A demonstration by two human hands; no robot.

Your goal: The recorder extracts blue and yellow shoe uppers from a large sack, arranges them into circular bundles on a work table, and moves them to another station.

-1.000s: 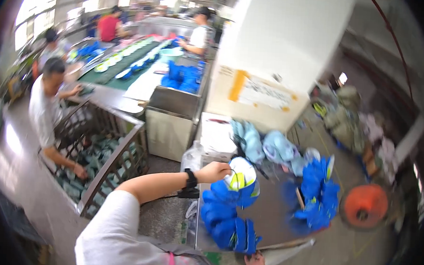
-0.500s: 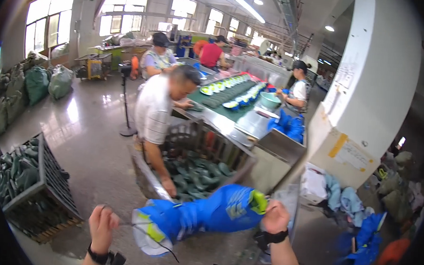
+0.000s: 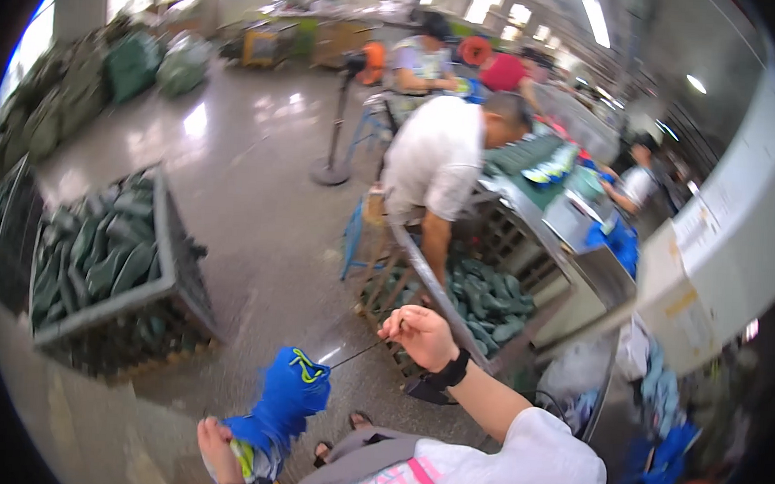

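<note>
Open floor (image 3: 258, 190) fills the frame's centre-left; a wire crate (image 3: 173, 273) blocks lower left, a bin frame (image 3: 454, 308) and bending worker (image 3: 436, 165) centre-right.

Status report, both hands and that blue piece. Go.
Left hand grips the blue shoe upper. Right hand pinches a taut thread running to it. Nothing between them.

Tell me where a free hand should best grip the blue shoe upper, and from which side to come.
Probably at the upper end of the blue shoe upper, by the yellow-green trim, coming from above. The left hand already holds its lower end, so the piece stands upward with the top free. The right hand pinches a thin thread running toward that top, so approach clear of it.
</note>
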